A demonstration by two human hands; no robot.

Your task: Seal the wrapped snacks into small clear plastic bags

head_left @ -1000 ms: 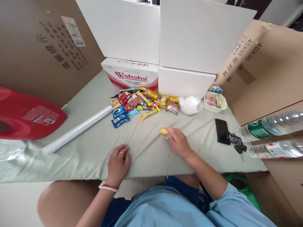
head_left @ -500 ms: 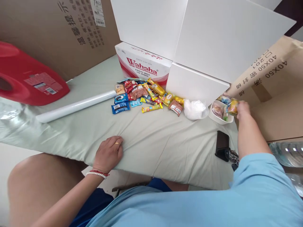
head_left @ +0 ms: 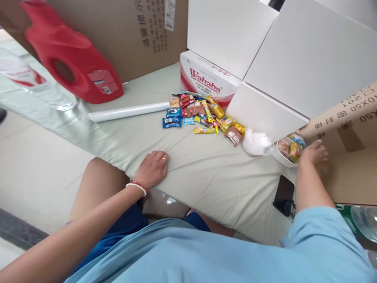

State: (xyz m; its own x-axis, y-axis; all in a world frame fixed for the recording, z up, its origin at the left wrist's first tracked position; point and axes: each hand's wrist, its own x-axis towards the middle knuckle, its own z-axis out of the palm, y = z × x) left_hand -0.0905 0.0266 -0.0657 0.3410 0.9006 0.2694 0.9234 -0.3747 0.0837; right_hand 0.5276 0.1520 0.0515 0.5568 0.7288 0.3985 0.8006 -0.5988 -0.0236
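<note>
Right hand [head_left: 315,152] blurred, keys [head_left: 292,211] mostly hidden, green-labelled bottle [head_left: 364,222] cut off at edge

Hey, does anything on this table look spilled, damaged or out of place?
Nothing looks spilled or damaged. The snack packets look messy, overlapping at odd angles by the Wahaha box, and the tablecloth is creased. The bowl beside the right hand looks upright, a yellow packet inside.

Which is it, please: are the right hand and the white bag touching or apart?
Apart: the head view shows the bowl between the right hand and the white bag.
</note>
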